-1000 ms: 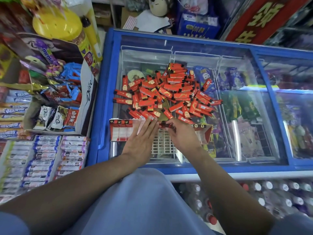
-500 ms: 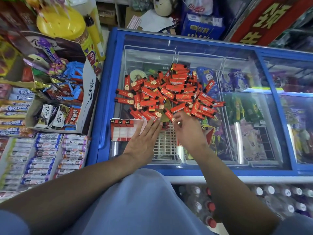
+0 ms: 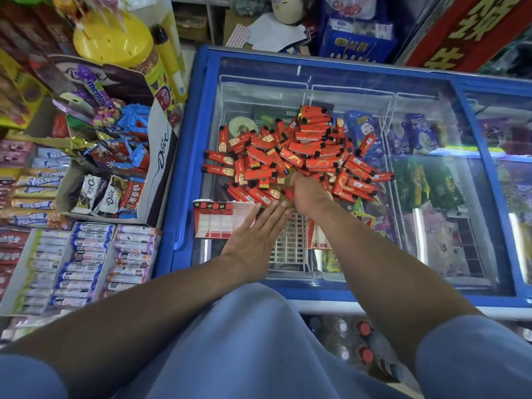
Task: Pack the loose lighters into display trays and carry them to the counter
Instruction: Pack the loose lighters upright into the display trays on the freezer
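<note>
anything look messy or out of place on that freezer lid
Yes: the red lighters lie in a jumbled heap on the glass freezer lid, pointing every way. The display tray holds only a few, in its top left corner. The right hand reaches into the heap; the left hand lies flat on the tray.

"Dove" on white box side [image 3: 161, 152] and on white chocolate packs [image 3: 110, 195]; "mentos" on purple roll [image 3: 96, 89]; "脆香米" on red pack [image 3: 131, 194]. Red sign [image 3: 472, 27]: large yellow Chinese characters, cropped.

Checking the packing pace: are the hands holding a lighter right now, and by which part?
Left hand lies flat on the display tray, gripping nothing. Right hand reaches into the lighter pile; any hold is hidden.
</note>
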